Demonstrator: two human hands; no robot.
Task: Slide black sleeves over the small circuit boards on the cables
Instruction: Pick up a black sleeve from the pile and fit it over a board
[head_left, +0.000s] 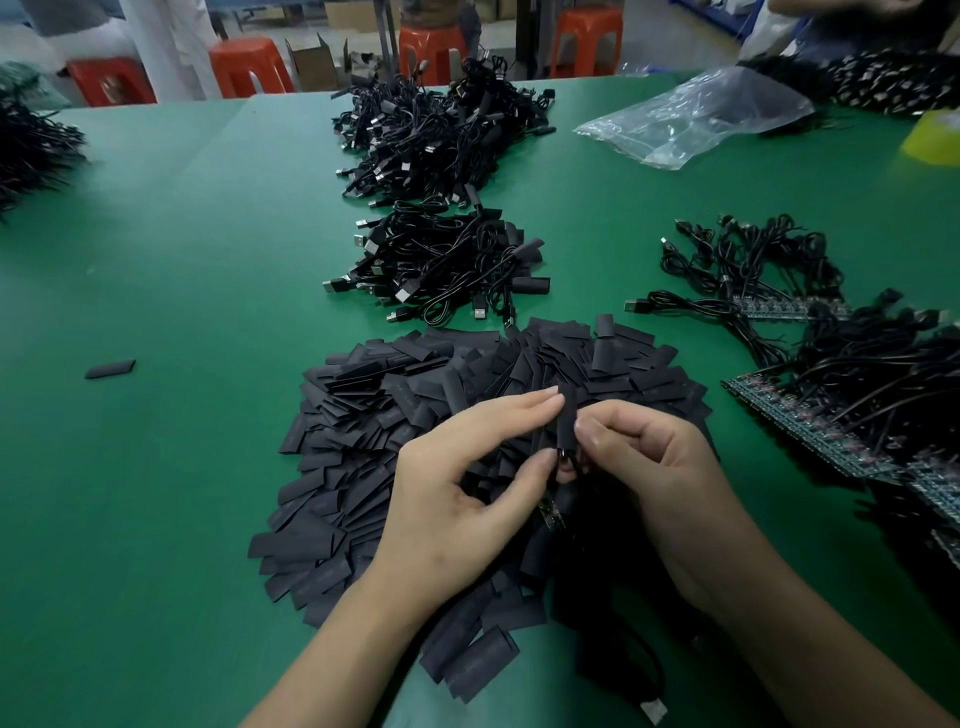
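Observation:
My left hand pinches a black sleeve between thumb and fingertips, holding it upright over a big heap of flat black sleeves. My right hand pinches the cable at the sleeve's lower mouth. A small circuit board shows just below, between the two hands, outside the sleeve. The cable runs down under my right wrist to a white plug near the front edge.
Green table. Sleeved cables lie piled at centre back and further back. Bare boards with cables lie at the right. A clear plastic bag sits back right, and a lone sleeve lies at the left.

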